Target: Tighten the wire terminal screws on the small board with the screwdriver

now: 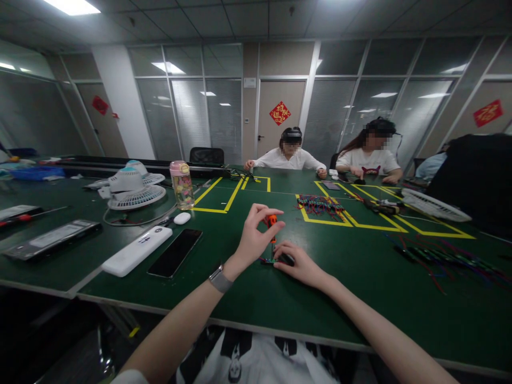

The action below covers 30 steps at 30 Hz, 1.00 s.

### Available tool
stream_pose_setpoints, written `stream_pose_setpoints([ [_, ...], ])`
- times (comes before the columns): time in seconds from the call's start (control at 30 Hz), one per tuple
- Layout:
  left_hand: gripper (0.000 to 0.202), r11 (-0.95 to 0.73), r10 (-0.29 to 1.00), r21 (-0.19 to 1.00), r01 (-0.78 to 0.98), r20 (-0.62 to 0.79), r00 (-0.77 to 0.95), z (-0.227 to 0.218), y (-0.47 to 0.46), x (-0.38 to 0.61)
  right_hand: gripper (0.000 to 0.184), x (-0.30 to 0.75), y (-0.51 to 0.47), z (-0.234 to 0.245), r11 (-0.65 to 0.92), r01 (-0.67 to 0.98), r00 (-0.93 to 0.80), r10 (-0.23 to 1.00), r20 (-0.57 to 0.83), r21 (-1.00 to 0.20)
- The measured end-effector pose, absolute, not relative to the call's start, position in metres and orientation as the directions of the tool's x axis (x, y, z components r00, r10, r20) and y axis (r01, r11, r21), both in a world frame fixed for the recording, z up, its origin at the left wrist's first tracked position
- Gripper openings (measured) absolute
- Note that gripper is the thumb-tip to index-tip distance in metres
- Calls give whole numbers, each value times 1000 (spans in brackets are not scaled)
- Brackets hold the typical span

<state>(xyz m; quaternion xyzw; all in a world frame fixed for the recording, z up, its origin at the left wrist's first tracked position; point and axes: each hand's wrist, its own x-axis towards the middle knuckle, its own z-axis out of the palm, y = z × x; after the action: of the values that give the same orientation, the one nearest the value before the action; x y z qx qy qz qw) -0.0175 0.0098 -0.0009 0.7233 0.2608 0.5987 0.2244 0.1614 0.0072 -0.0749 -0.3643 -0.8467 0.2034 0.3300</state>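
An orange-handled screwdriver (pixel 272 228) stands nearly upright between the thumb and fingers of my left hand (pixel 254 234), which is closed around its handle. The shaft points down at a small green circuit board (pixel 267 261) on the table. My right hand (pixel 300 264) rests low beside the tip, its fingers closed over a small black part (pixel 286 259) next to the board. Those fingers partly hide the black part and the board, so I cannot tell whether the tip touches a screw.
Left of my hands lie a black phone (pixel 176 253), a white power bank (pixel 138 250), a pink-lidded bottle (pixel 182 184) and fan parts (pixel 136 194). Wired circuit boards lie in a yellow-taped area (pixel 322 207) and at right (pixel 452 258). Two people sit across the green table (pixel 240 288).
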Motion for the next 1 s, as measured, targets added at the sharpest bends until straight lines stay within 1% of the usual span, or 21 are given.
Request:
stream_pose_setpoints([
  [0.07,17,-766,642,627,141,758,118,-2,10,-17,3,161,7,-74,652,482,-517,751,411,-586],
  [0.13,19,-758,652,641,122,748,126,-3,11,-16,3,161,7,-74,653,481,-520,750,409,-585],
  [0.2,24,-731,677,680,52,713,182,-2,11,-16,3,161,7,-74,652,483,-522,750,406,-585],
  [0.27,27,-672,701,738,-57,660,272,-2,10,-16,4,161,7,-74,652,485,-522,751,405,-583],
  [0.33,28,-635,702,762,-122,636,319,-1,10,-16,4,161,7,-75,656,483,-523,748,409,-580],
  [0.4,23,-678,684,728,-99,675,277,-2,10,-16,4,161,7,-75,659,479,-523,745,414,-580],
  [0.47,19,-736,661,677,-23,725,195,-3,11,-16,4,161,7,-75,656,479,-518,748,415,-584],
  [0.57,15,-741,668,670,27,734,121,-4,13,-15,4,161,8,-75,655,481,-520,749,412,-583],
  [0.63,16,-728,680,686,6,721,133,-3,13,-15,4,162,8,-76,661,479,-525,743,414,-578],
  [0.73,25,-695,687,715,-82,693,218,-1,11,-15,4,162,9,-77,666,480,-527,739,420,-571],
  [0.8,28,-686,686,721,-97,686,242,-1,10,-15,3,162,9,-77,664,482,-526,741,418,-572],
  [0.93,20,-738,669,674,26,727,155,-4,12,-14,3,162,9,-77,662,477,-527,742,415,-578],
  [1.0,21,-744,667,666,57,733,132,-3,14,-15,4,162,9,-77,661,478,-527,743,414,-578],
])
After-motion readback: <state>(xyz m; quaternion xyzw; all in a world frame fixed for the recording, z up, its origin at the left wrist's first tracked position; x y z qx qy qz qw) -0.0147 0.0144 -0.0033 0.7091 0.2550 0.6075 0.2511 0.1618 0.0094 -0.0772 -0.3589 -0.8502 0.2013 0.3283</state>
